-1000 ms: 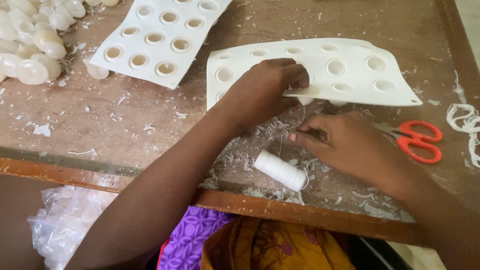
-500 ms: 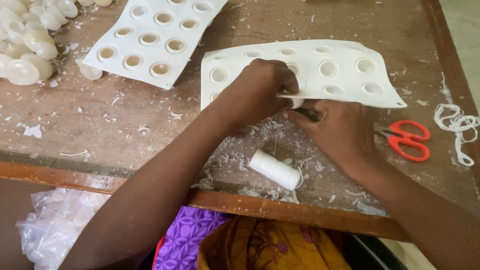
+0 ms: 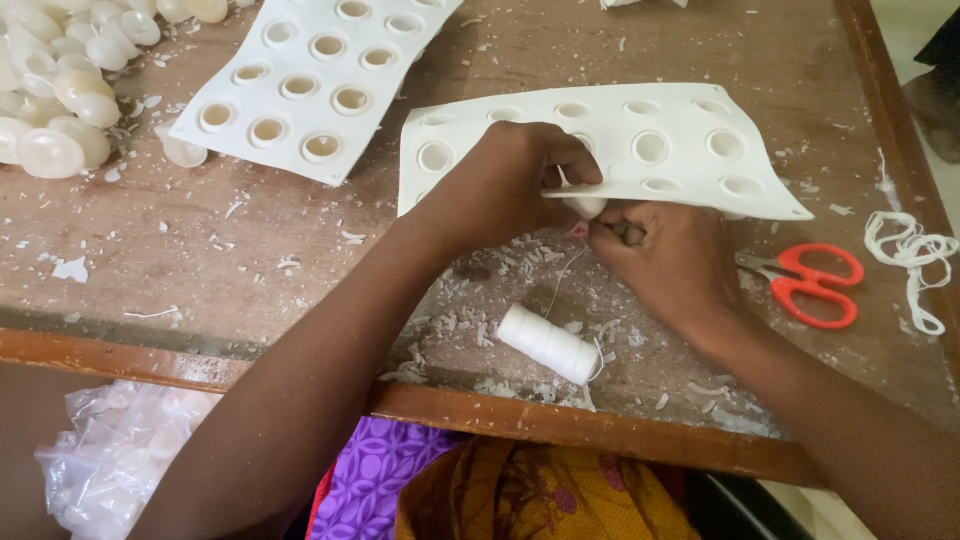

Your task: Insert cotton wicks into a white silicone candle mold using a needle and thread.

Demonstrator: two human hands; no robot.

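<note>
My left hand (image 3: 505, 185) grips the near edge of a white flexible mould sheet (image 3: 680, 125) with round cups and lifts it off the wooden table. My right hand (image 3: 665, 262) is pressed against the underside of one cup at that edge, its fingertips pinched on something small, likely a needle with thin white thread (image 3: 562, 275). The thread runs down to a white spool (image 3: 548, 343) lying on the table near the front edge.
A second white mould sheet (image 3: 310, 70) lies at the back left beside a heap of pale domed pieces (image 3: 60, 90). Red-handled scissors (image 3: 815, 283) and a coil of white cord (image 3: 915, 260) lie right. Wax-like flakes litter the table (image 3: 200, 250). A plastic bag (image 3: 110, 455) hangs below.
My right hand has moved up from the table near the spool to the lifted edge of the mould sheet, meeting my left hand. The thread has drawn shorter.
</note>
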